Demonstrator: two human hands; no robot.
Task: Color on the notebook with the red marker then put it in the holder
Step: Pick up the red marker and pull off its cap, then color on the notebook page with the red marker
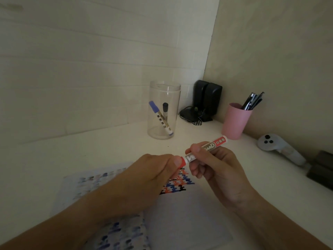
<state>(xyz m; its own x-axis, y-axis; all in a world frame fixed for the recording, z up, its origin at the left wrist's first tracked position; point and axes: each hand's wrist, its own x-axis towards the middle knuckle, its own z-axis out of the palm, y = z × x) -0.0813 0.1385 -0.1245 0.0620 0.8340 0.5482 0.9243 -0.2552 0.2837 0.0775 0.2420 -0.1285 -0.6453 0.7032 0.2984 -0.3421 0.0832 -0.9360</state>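
I hold the red marker (214, 145) level above the open notebook (187, 212). My right hand (212, 166) grips its white barrel. My left hand (153, 175) is closed over the red cap end, and the cap sits against the barrel. The notebook page carries a patch of red, blue and black marks (177, 184) just under my hands. The clear jar holder (164, 110) stands behind on the white desk, with a blue marker (158, 115) and a black marker (165, 110) inside.
A pink cup (235, 121) with dark pens stands at the right, near the marker's back end. Black speakers (207, 100) with cables fill the corner. A white controller (275, 145) and a dark object (320, 168) lie along the right wall.
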